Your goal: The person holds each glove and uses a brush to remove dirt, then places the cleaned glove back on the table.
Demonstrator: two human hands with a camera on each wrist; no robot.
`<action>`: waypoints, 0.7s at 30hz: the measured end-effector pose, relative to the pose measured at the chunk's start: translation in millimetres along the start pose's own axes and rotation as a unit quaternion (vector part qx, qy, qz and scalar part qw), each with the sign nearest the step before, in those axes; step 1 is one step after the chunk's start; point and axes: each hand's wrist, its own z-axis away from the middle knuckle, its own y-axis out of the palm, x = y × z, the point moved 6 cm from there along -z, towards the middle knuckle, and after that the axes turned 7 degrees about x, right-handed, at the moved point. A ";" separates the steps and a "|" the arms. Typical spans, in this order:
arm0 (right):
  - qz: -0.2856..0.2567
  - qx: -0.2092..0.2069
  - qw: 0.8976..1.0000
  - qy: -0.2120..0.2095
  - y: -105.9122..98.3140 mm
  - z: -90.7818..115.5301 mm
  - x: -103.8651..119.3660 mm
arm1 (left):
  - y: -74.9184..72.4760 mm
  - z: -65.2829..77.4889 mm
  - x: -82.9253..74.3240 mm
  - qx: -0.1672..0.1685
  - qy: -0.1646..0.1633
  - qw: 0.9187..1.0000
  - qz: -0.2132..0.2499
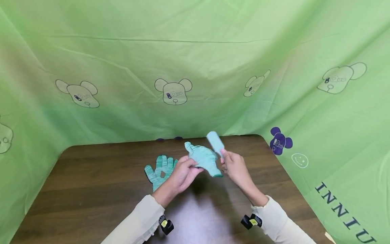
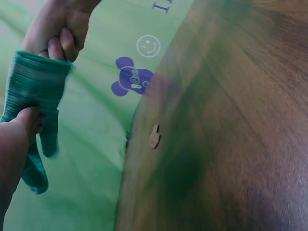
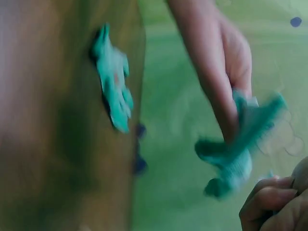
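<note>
My left hand (image 1: 185, 174) pinches a teal knit glove (image 1: 204, 158) between thumb and fingers, holding it up above the table. The glove's cuff end points towards my right hand (image 1: 236, 167). That hand has its fingers curled around the lower end of a light blue, flat paddle-shaped tool (image 1: 215, 141), which tilts up beside the glove. In the left wrist view the right fingers are right at the cuff of the held glove (image 2: 38, 82), and the tool is hidden. A second teal glove (image 1: 156, 183) lies on the table left of my left hand, fingers spread, with a brownish spot on its palm.
The dark wooden table (image 1: 100, 176) meets a green printed curtain (image 1: 128, 112) at the back and sides. A small flat brown piece (image 2: 154, 137) lies on the table near its back edge. Both wrists carry small black devices (image 1: 166, 225).
</note>
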 end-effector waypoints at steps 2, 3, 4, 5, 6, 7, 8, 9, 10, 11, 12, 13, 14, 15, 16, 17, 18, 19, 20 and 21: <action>-0.007 -0.003 1.000 -0.002 -0.5 3.0 4.6 | -1.7 1.0 -1.8 -0.004 0.002 1.000 0.003; -0.012 0.009 1.000 -0.001 1.9 4.6 6.4 | -2.5 1.1 -2.7 -0.005 0.002 1.000 0.003; -0.014 0.030 0.999 0.001 6.2 6.5 7.8 | -2.8 1.2 -4.0 -0.004 0.002 1.000 0.000; -0.010 0.060 0.998 0.002 12.3 8.6 9.2 | -2.7 1.0 -5.4 -0.002 0.002 1.000 -0.005; -0.004 0.091 0.996 0.002 18.8 10.9 10.4 | -2.1 0.6 -6.9 0.004 0.003 1.000 -0.011; 0.010 0.115 0.993 -0.004 24.5 12.8 12.1 | -1.5 0.2 -8.4 0.008 0.003 1.000 -0.015; 0.025 0.130 0.991 -0.014 29.0 14.2 13.7 | -0.7 0.0 -9.7 0.011 0.003 1.000 -0.020; 0.040 0.133 0.990 -0.024 31.7 15.1 15.0 | 0.4 -0.2 -10.9 0.015 0.003 1.000 -0.023; 0.057 0.125 0.990 -0.035 32.3 15.5 16.8 | 1.5 -0.3 -12.1 0.018 0.003 1.000 -0.024; 0.071 0.111 0.990 -0.044 31.3 15.2 18.1 | 2.2 -0.2 -12.9 0.020 0.003 0.999 -0.026; 0.080 0.094 0.991 -0.048 29.3 14.6 18.7 | 2.6 -0.1 -13.3 0.021 0.002 0.999 -0.028; 0.092 0.078 0.991 -0.050 26.9 13.4 18.7 | 2.5 0.4 -13.4 0.019 -0.001 0.999 -0.028; 0.095 0.067 0.992 -0.050 24.6 12.3 18.4 | 2.5 1.0 -13.1 0.018 -0.005 0.999 -0.030; 0.097 0.059 0.992 -0.047 22.7 10.9 17.4 | 2.2 1.6 -12.6 0.016 -0.009 0.999 -0.030; 0.101 0.052 0.993 -0.043 20.4 9.2 16.2 | 1.9 1.8 -12.1 0.014 -0.012 0.999 -0.030; 0.101 0.049 0.993 -0.040 18.5 7.7 14.9 | 1.7 2.1 -11.7 0.012 -0.015 0.999 -0.031; 0.099 0.047 0.993 -0.036 17.0 6.6 13.6 | 1.8 2.3 -11.1 0.012 -0.016 0.999 -0.032; 0.098 0.045 0.994 -0.033 15.3 5.7 12.7 | 1.9 2.4 -10.7 0.012 -0.018 0.999 -0.031; 0.094 0.043 0.994 -0.031 13.8 5.0 11.8 | 1.9 2.4 -10.2 0.010 -0.019 0.999 -0.030; 0.089 0.041 0.995 -0.028 12.5 4.3 11.0 | 1.8 2.1 -9.8 0.008 -0.020 0.999 -0.030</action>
